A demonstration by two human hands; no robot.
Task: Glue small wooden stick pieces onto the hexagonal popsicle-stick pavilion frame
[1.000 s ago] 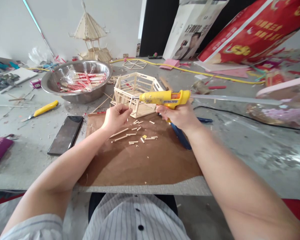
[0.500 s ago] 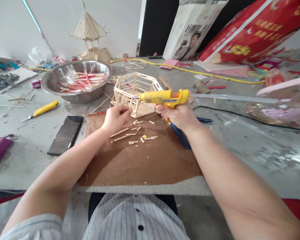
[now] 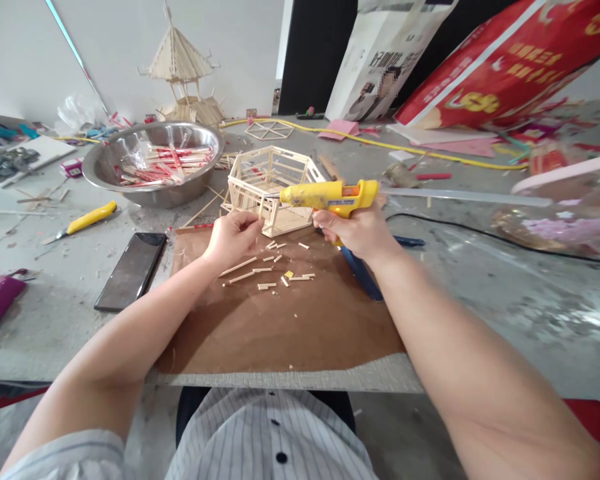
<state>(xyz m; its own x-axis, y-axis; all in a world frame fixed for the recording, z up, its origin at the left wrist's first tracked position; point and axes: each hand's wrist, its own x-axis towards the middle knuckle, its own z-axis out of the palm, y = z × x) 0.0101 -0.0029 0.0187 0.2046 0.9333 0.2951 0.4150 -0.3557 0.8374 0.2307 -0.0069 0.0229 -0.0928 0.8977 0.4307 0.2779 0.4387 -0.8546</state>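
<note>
Between thumb and fingertips, my left hand [image 3: 234,237] pinches a short wooden stick [image 3: 261,206], held upright in front of a hexagonal stick frame [image 3: 275,163]. My right hand [image 3: 363,227] is wrapped round the handle of a yellow hot glue gun [image 3: 330,195]. The gun's nozzle points left and sits at the stick's top end; whether it touches cannot be made out. A long clear glue stick [image 3: 470,195] juts from the gun's back. Cut stick pieces [image 3: 267,286] lie scattered on brown paper [image 3: 290,333] below the hands.
A metal bowl [image 3: 150,193] of wrapped sticks stands left of the frame, with a stick pagoda [image 3: 180,60] behind. A yellow utility knife [image 3: 91,217] and a phone [image 3: 131,270] lie left. Blue-handled pliers [image 3: 361,273] rest under my right wrist. A black cord [image 3: 480,230] runs right.
Almost nothing differs. Both hands hold the same positions, with the glue gun's nozzle still at the top of the stick.
</note>
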